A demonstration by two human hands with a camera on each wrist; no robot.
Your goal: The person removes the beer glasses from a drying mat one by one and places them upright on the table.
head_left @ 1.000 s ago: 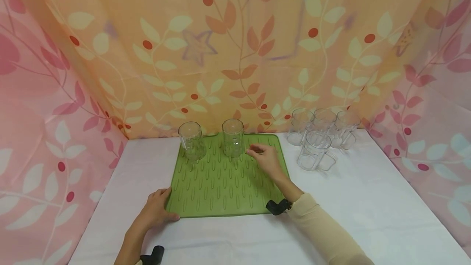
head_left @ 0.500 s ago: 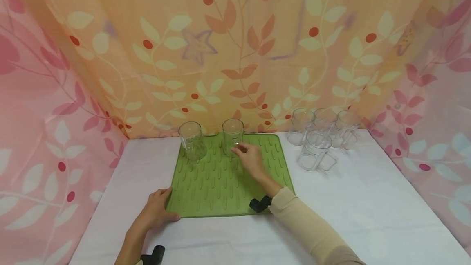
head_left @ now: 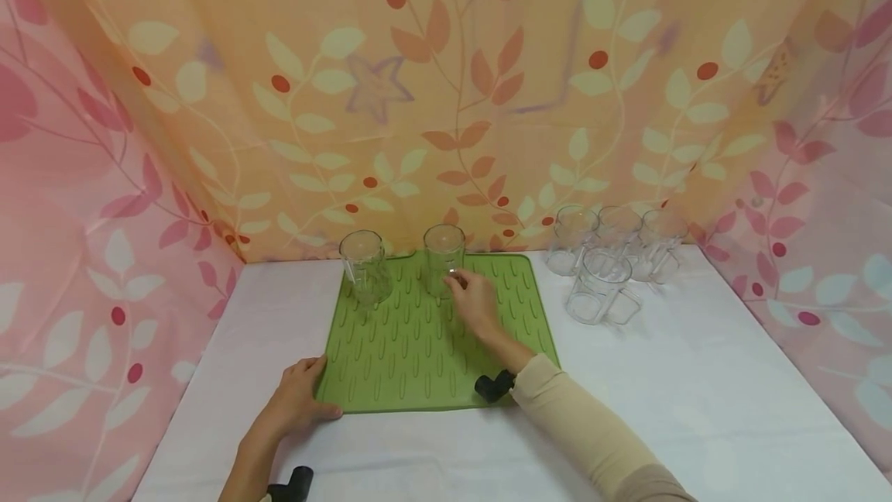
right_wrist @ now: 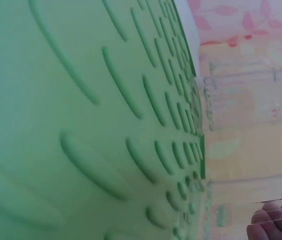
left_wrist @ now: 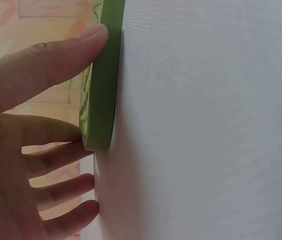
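Note:
My right hand [head_left: 475, 304] holds the handle of a clear glass mug [head_left: 442, 250] standing upright toward the back of the green ribbed mat [head_left: 390, 378]. Its curled fingers [right_wrist: 271, 220] show at the handle in the right wrist view. A second glass mug [head_left: 362, 262] stands to the left on the same mat, handle toward the front. At the mat's front left corner lies my left hand [head_left: 296, 397], its thumb [left_wrist: 75, 47] along the front edge and its fingers extended by the left edge.
Several clear glass mugs [head_left: 598, 285] stand in a cluster at the back right of the white tablecloth [head_left: 662, 393]. Behind the table hangs a yellow leaf-print curtain [head_left: 313, 138], with pink cloth [head_left: 70, 200] at the sides.
My right hand has moved left from beside the mug to its handle and taken hold of it. The left hand has stayed at the mat's corner.

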